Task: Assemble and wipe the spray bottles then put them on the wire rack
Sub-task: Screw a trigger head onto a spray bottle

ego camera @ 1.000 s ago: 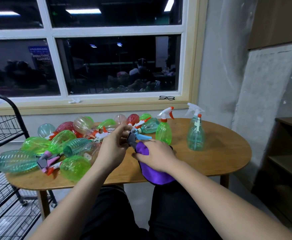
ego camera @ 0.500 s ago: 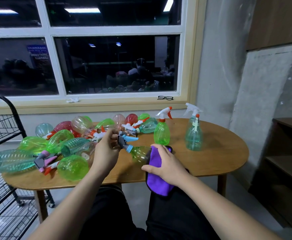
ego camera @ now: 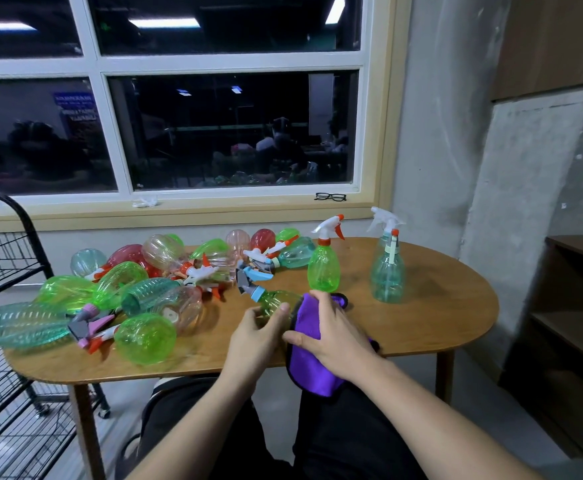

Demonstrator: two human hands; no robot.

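Note:
A green spray bottle (ego camera: 273, 301) with a blue collar and grey-blue trigger head lies tilted over the table's front edge. My left hand (ego camera: 256, 337) grips its body from below. My right hand (ego camera: 331, 330) holds a purple cloth (ego camera: 309, 367) wrapped over the bottle's base end, and the cloth hangs down past the table edge. Two assembled bottles stand upright on the table: a green one (ego camera: 324, 268) with a white-orange head and a teal one (ego camera: 387, 271) with a clear head.
A heap of loose green, pink, red and teal bottles (ego camera: 137, 292) and trigger heads covers the left half of the oval wooden table (ego camera: 439, 317). A black wire rack (ego camera: 3, 341) stands at the left. A dark shelf unit (ego camera: 574, 327) is at the right. Glasses (ego camera: 330, 196) lie on the windowsill.
My left hand has slid from the trigger head down to the bottle's body. The bottle has come lower and nearer to me, and the cloth in my right hand now covers its base end.

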